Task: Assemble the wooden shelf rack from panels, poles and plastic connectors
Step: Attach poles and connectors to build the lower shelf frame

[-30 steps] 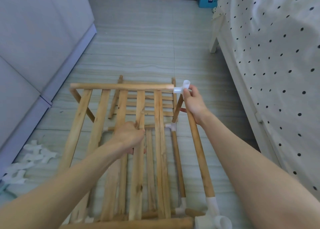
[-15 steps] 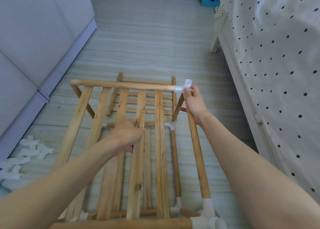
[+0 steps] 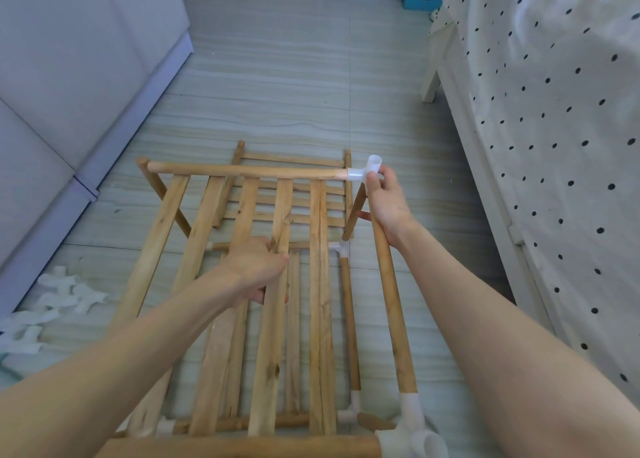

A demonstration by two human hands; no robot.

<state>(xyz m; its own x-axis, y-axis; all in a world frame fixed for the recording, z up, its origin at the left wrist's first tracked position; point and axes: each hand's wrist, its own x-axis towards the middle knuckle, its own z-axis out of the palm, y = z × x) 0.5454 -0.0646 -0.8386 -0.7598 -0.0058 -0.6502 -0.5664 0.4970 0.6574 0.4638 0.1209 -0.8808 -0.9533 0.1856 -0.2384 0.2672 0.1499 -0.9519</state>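
A slatted wooden panel is raised above the floor, its far round rail ending in a white plastic connector. My left hand grips one of the middle slats from above. My right hand holds the top of a round pole right under that far connector, fingertips touching the plastic. The pole runs down to another white connector at the near right corner. A lower frame of poles with small white connectors lies beneath.
Another slatted panel lies flat on the tiled floor beyond. Several loose white connectors are piled on the floor at left. A grey cabinet lines the left side, a bed with a dotted cover the right.
The camera view has tilted slightly, shifting the rack a little lower in the frame. Both hands keep the same hold on the slat and on the pole top.
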